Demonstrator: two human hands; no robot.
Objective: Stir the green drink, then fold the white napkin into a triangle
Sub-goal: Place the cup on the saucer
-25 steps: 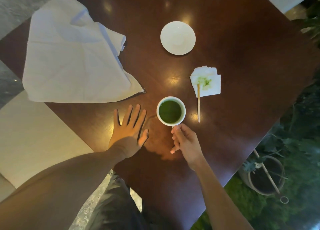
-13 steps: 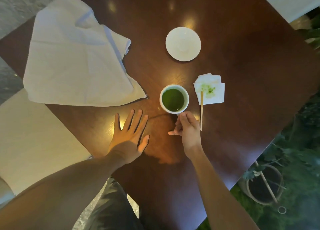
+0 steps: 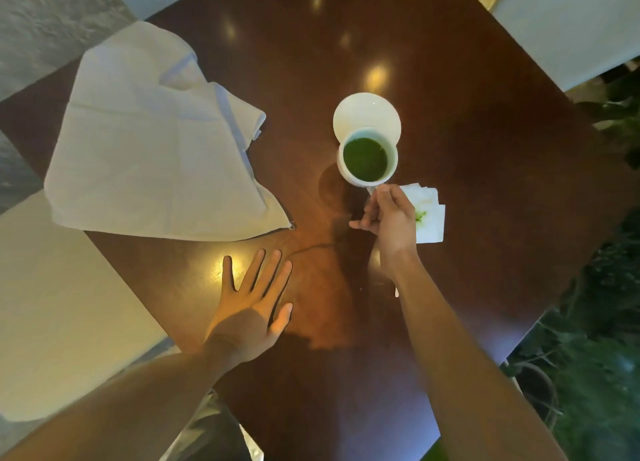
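Observation:
A white cup (image 3: pixel 391 162) of green drink hangs tilted above the near edge of a white saucer (image 3: pixel 367 114), its shadow on the dark wooden table (image 3: pixel 485 190). My right hand (image 3: pixel 389 219) grips the cup by its handle. My left hand (image 3: pixel 251 304) lies flat on the table, fingers spread, holding nothing. The large white cloth napkin (image 3: pixel 152 152) lies rumpled at the table's left side, a short way beyond my left hand. The stir stick is hidden behind my right hand and arm.
A small folded paper napkin (image 3: pixel 429 218) with a green stain lies just right of my right hand. Pale seat cushions stand at the left and top right. Plants and a pot sit below the table's right edge.
My right hand has lifted the cup by the handle and carried it away from me, up over the saucer's near edge. My left hand has stayed flat on the table.

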